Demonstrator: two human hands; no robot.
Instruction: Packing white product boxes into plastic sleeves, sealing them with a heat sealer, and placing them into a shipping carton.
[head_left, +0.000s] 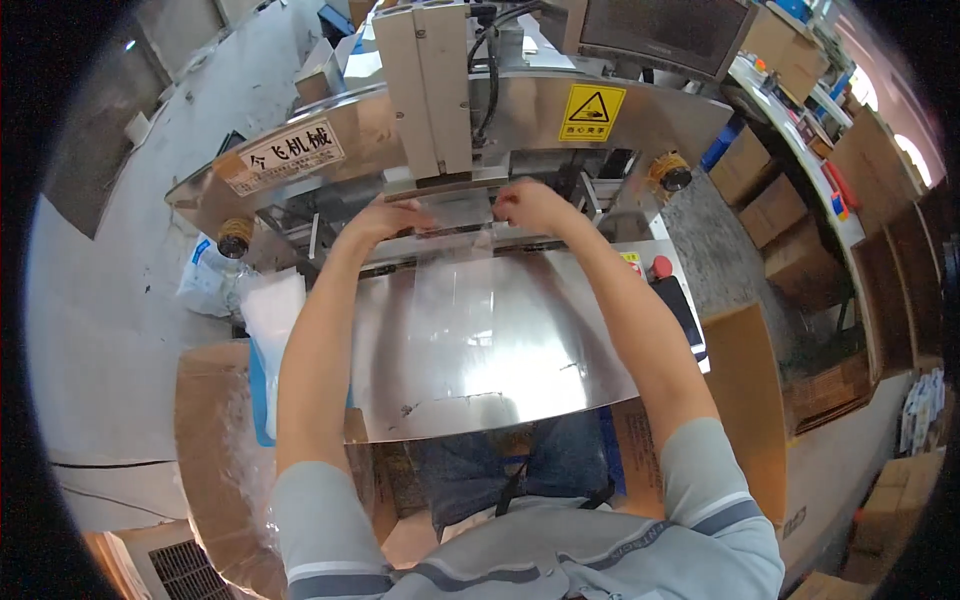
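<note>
Clear plastic bag (462,262) stretched flat on steel plate (480,340), mouth fed under sealing head (430,90). Left hand (385,215) and right hand (530,203) pinching bag's top corners, keeping edge taut, just below head. Cardboard box (215,440) left of plate.

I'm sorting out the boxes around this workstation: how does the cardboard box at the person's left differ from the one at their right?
The left cardboard box holds clear plastic film; the inside of the right cardboard box is hidden by its tall flap. The left box sits beside a stack of white bags; the right box sits below the machine's black control panel. Both are brown and flank the steel table.
</note>
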